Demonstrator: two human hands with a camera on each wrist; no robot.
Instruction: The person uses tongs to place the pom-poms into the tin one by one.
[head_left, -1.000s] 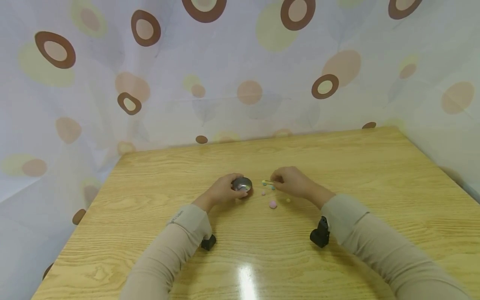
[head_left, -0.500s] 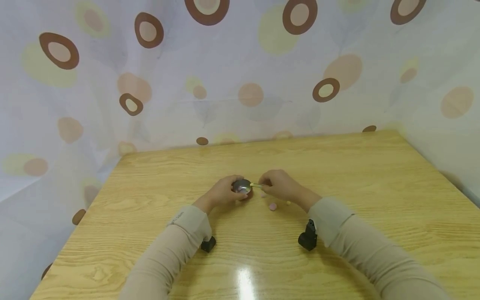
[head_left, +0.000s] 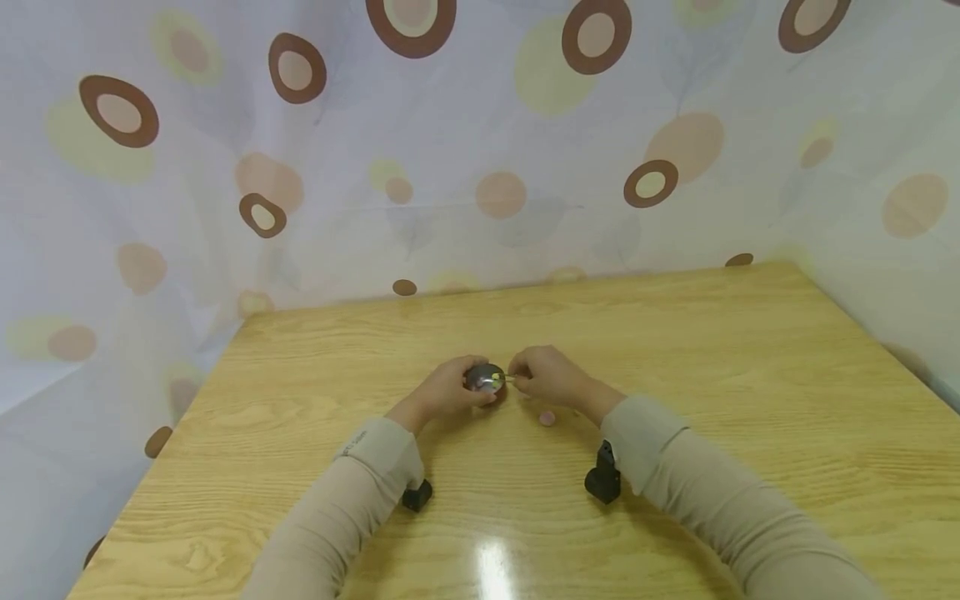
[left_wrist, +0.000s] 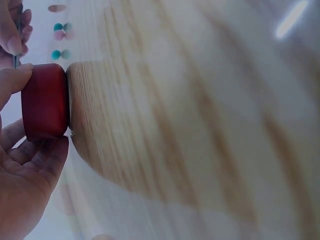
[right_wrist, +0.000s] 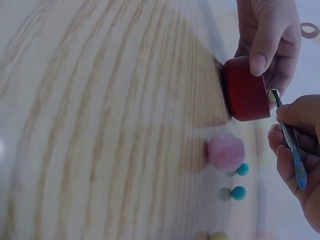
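Note:
A small bowl [head_left: 483, 381], silvery inside and red outside, stands on the wooden table. My left hand [head_left: 448, 387] grips it from the left, thumb and fingers spread round its wall. Just right of the bowl, my right hand [head_left: 552, 375] pinches metal tweezers [right_wrist: 291, 140] between thumb and fingers. At their tips is a pale yellow pom-pom [right_wrist: 272, 95], by the bowl's rim in the right wrist view. From above, the tips reach over the bowl's right side. Some coloured bits show inside the bowl, too small to tell apart.
A larger pink pom-pom [right_wrist: 226, 152] lies on the table near the bowl. Beyond it are teal pom-poms [right_wrist: 238, 193] and a yellow one [right_wrist: 219, 236]. A black wrist camera [head_left: 603, 475] hangs under the right sleeve. A patterned curtain [head_left: 450, 167] closes off the table's back.
My right hand has moved left from the loose pom-poms to the bowl, carrying the tweezers with the yellow pom-pom. The left hand keeps its hold on the bowl.

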